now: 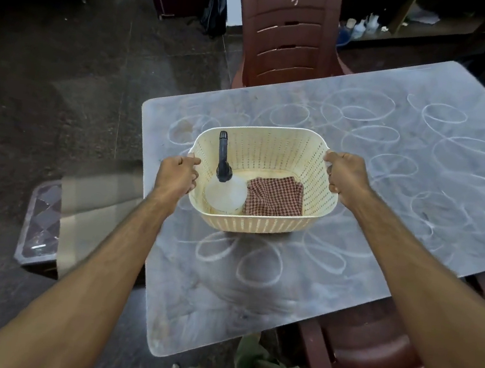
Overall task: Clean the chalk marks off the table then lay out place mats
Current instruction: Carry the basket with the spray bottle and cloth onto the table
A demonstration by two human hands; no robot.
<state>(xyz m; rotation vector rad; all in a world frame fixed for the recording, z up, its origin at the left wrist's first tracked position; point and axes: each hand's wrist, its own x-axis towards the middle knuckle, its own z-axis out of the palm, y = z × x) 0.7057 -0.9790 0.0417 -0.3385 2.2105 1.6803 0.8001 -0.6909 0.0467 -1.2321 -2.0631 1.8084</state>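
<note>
Squarely over the chalk-looped table (pixel 359 296): one cream perforated basket (pixel 269 153), gripped at opposite rims by two hands, left hand (pixel 176 175) at 9 o'clock, right hand (pixel 346 178) at 3 o'clock, fingers of both curled round the rim. Inside, one spray bottle (pixel 225 192), upright at 8 o'clock, black nozzle (pixel 223 147) pointing toward 12, and one folded red-checked cloth (pixel 276 197) at 5 o'clock. Basket's long axis from 9 to 3. Two maroon chairs, far chair (pixel 290 36) at 12, near chair (pixel 372 362) at 5. No readable writing or labels
</note>
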